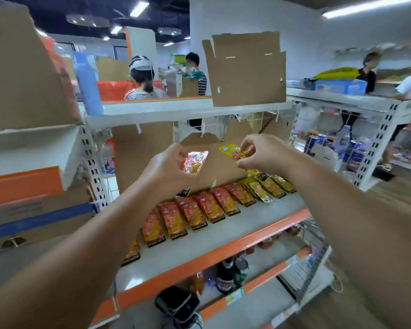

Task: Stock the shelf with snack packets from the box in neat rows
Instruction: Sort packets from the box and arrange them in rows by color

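An open cardboard box (138,157) stands at the back of the grey shelf (223,233). My left hand (163,168) holds a red and yellow snack packet (195,161) in front of the box. My right hand (263,154) pinches a yellow-topped snack packet (233,153) by its upper part, above the shelf. A row of red and yellow packets (199,211) lies flat along the shelf, slanting from lower left to upper right. Yellow packets (268,185) lie at the right end of the row.
A torn cardboard box (247,70) and a blue bottle (88,86) stand on the top shelf. Cartons (33,205) fill the left shelving. Bottles (226,275) sit on the lower shelf. Several people stand behind and to the right, by another shelf unit (370,148).
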The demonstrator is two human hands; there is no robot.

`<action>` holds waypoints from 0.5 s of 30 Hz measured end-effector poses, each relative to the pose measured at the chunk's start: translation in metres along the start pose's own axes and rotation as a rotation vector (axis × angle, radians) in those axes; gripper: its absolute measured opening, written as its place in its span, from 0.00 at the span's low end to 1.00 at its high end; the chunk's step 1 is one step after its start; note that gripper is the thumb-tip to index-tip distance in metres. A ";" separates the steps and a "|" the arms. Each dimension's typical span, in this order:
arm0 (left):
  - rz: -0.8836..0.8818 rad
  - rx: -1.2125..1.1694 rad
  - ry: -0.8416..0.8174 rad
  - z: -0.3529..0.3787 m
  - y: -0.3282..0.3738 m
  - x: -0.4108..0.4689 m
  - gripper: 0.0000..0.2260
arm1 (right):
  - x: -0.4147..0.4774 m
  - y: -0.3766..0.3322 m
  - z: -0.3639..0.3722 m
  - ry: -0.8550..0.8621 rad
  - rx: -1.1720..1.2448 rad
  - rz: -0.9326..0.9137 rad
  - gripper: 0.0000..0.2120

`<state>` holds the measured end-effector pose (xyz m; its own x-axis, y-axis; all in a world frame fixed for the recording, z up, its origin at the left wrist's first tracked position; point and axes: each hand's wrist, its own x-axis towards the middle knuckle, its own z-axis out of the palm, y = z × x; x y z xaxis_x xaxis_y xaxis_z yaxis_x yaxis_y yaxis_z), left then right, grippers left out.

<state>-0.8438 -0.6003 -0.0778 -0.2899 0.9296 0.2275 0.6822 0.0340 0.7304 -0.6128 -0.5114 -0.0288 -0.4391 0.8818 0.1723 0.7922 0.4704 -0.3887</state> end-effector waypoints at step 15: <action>-0.089 0.089 0.253 0.069 -0.141 0.062 0.25 | 0.118 0.013 0.181 -0.144 0.095 0.101 0.14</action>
<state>-0.9118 -0.5223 -0.2107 -0.5020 0.8007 0.3268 0.6998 0.1540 0.6976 -0.7311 -0.4071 -0.1777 -0.4212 0.9070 -0.0009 0.7948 0.3686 -0.4822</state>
